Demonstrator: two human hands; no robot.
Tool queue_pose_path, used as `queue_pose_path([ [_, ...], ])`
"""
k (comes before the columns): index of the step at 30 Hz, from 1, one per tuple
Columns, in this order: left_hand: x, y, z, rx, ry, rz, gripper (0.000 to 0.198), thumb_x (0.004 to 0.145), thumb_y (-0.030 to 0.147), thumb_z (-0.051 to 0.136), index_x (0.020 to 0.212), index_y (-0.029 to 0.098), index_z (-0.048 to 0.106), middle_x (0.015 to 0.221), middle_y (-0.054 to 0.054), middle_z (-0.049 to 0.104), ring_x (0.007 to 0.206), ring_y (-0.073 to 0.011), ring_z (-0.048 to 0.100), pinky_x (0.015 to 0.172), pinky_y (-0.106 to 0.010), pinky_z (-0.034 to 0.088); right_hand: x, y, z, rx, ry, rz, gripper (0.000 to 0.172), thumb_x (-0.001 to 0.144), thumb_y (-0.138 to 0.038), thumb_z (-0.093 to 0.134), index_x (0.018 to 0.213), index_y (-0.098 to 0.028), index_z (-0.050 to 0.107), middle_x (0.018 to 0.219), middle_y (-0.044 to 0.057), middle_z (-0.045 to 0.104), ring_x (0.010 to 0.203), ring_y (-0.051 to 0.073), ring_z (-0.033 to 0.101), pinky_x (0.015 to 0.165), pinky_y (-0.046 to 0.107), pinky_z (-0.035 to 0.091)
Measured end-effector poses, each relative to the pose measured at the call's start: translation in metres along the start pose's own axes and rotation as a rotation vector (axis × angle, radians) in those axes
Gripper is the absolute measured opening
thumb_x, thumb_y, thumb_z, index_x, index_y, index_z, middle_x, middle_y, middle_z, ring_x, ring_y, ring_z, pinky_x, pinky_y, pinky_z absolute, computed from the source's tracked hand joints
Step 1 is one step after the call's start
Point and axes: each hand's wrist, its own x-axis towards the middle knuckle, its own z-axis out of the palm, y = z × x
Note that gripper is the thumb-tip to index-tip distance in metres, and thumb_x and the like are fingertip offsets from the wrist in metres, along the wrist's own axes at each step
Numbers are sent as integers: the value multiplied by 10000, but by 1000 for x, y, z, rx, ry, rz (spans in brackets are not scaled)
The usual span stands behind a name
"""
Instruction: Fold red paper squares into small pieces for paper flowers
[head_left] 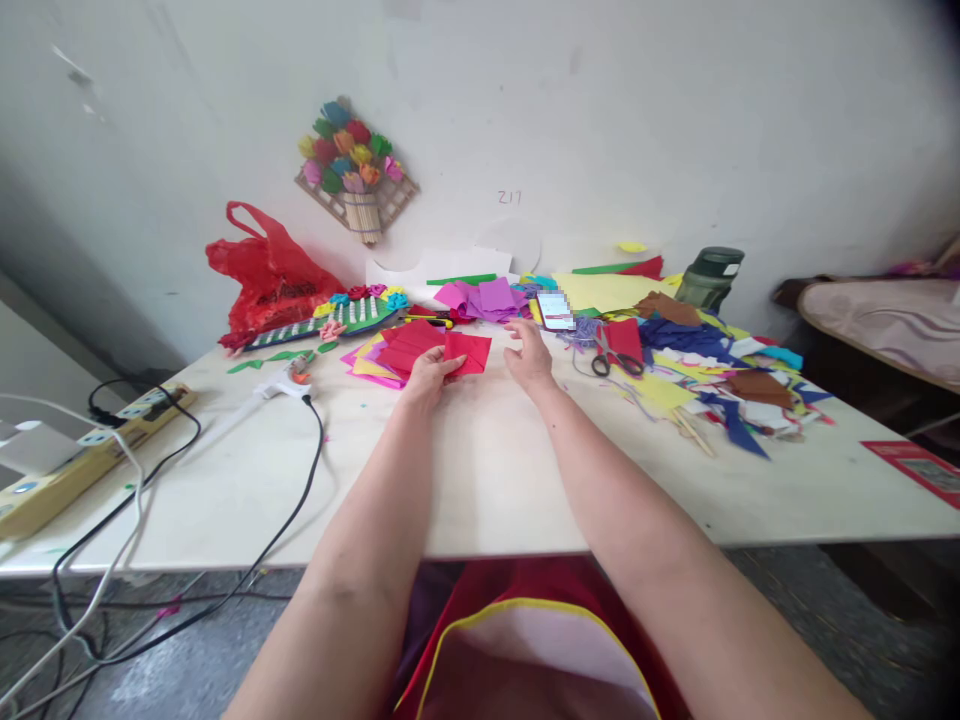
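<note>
Between the thumb and fingers of my left hand (427, 380) is a small folded piece of red paper (471, 354). My right hand (529, 358) hovers just right of it, fingers apart and curved, with nothing visible in them. Behind the left hand lies a stack of coloured sheets, with a larger red sheet (409, 342) on top and yellow and pink edges (371, 366) showing below. Scissors with dark handles (616, 358) lie right of my right hand, partly over another red piece (625, 338). A phone (556, 311) stands or lies behind that hand; its exact pose is unclear.
Left are a white glue gun (281, 385) with a black cord, a power strip (97, 450) and a red plastic bag (266, 275). Paper scraps (739, 375) heap on the right, before a green bottle (709, 278). The table's front edge (510, 553) is near me.
</note>
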Motion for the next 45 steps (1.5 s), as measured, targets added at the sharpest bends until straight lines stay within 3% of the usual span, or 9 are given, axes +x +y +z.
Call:
queue_pose_path([
  [2, 0, 0, 0, -2, -29, -4, 429, 452, 218, 778, 832, 128, 600, 732, -37, 650, 554, -110, 581, 492, -208, 450, 1, 1, -3, -127, -54, -194, 435, 611, -78, 506, 1025, -204, 546, 1256, 86, 438, 1107, 244, 452, 878, 399, 420],
  [5, -2, 2, 0, -27, -70, 9, 428, 454, 217, 776, 835, 124, 603, 742, -41, 655, 595, -134, 601, 561, -251, 484, 0, -5, -3, -207, -173, -397, 469, 583, -60, 534, 1026, -205, 579, 1313, 70, 386, 1178, 263, 368, 972, 430, 320],
  [10, -4, 5, -1, -39, -104, 39, 429, 469, 209, 762, 861, 127, 606, 750, -35, 660, 592, -130, 599, 573, -249, 481, -1, -7, 6, -182, -263, -537, 394, 585, -52, 535, 914, -234, 655, 1321, 25, 391, 1215, 250, 328, 1000, 426, 281],
  [19, 1, -2, -6, 2, -146, 32, 421, 501, 234, 751, 883, 133, 607, 819, -49, 661, 644, -151, 619, 620, -275, 495, -1, -4, 13, -96, -316, -411, 301, 615, -58, 557, 762, -274, 706, 1237, -13, 491, 1184, 228, 374, 1021, 402, 291],
  [25, -2, 1, -3, 30, -118, 12, 405, 476, 219, 762, 837, 124, 604, 787, -43, 649, 596, -116, 592, 589, -249, 493, 1, -1, 16, 4, -293, -354, 75, 637, -263, 683, 708, -243, 701, 1203, 32, 531, 1163, 230, 397, 1004, 407, 314],
  [45, -5, 3, -1, 36, -163, 9, 338, 481, 171, 729, 791, 117, 605, 750, -34, 641, 612, -131, 599, 627, -274, 484, -4, -5, 20, 44, -253, -225, 97, 617, -215, 681, 581, -189, 596, 1143, 76, 543, 1098, 234, 452, 941, 414, 351],
])
